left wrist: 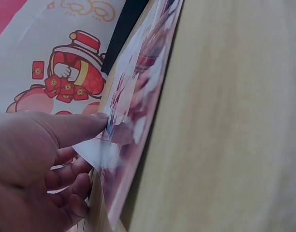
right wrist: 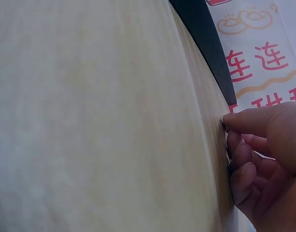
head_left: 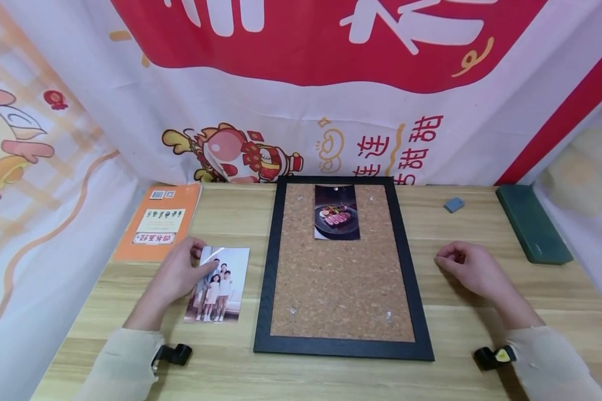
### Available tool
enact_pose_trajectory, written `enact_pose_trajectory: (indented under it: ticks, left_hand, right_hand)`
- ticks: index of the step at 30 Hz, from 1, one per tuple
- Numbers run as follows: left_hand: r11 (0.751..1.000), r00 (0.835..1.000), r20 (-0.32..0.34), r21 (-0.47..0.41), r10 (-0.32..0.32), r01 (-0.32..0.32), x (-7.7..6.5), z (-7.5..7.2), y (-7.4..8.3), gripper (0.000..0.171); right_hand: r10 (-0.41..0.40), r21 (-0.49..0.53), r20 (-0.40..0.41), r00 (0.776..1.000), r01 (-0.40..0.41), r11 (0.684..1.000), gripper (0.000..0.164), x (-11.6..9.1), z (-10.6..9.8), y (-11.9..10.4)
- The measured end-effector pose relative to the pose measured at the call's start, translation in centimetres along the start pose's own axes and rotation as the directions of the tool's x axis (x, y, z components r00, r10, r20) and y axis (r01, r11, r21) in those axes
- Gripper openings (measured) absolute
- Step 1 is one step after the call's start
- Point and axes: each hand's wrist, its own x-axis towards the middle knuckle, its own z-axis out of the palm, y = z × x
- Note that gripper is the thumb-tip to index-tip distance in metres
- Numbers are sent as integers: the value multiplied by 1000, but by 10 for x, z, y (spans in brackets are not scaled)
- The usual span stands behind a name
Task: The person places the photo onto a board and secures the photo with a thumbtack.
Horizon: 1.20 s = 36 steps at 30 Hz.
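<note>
1. The left hand (head_left: pixel 183 267) pinches the glossy rectangular family photograph (head_left: pixel 222 289) near its upper left corner, left of the black-framed cork board (head_left: pixel 341 284).
2. The right hand (head_left: pixel 469 267) has thumb and fingertip together; whether they hold something, I cannot tell.
3. Better is to grip only the photograph's edge, without bending.
4. The dark green oblong box (head_left: pixel 532 223) seems closed; its content is hidden.

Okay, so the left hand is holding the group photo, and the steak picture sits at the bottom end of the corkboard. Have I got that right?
Not quite: the head view shows the steak picture at the top end of the corkboard. The left hand is holding the group photo.
</note>
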Motion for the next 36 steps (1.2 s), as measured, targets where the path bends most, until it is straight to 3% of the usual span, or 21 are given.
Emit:
enact_pose_trajectory:
  ticks: [14, 22, 30, 36]
  left_hand:
    - [996, 993, -90, -36, 82, -85, -6, -7, 0, 27]
    - [990, 987, -122, -83, 106, -116, -8, -20, 0, 26]
    - [975, 983, -140, -167, 121, -144, -9, -30, -3, 28]
    - [966, 983, -156, -224, 93, -127, -10, -39, -1, 30]
  right_hand:
    - [-12, 54, -5, 1000, 12, 998, 26, -6, -4, -5]
    - [-31, 191, -12, 999, 32, 981, 16, -11, -7, -13]
    - [-46, 177, -52, 998, 54, 983, 21, -12, -7, -14]
    - [-39, 214, -64, 997, 52, 975, 28, -14, -7, -14]
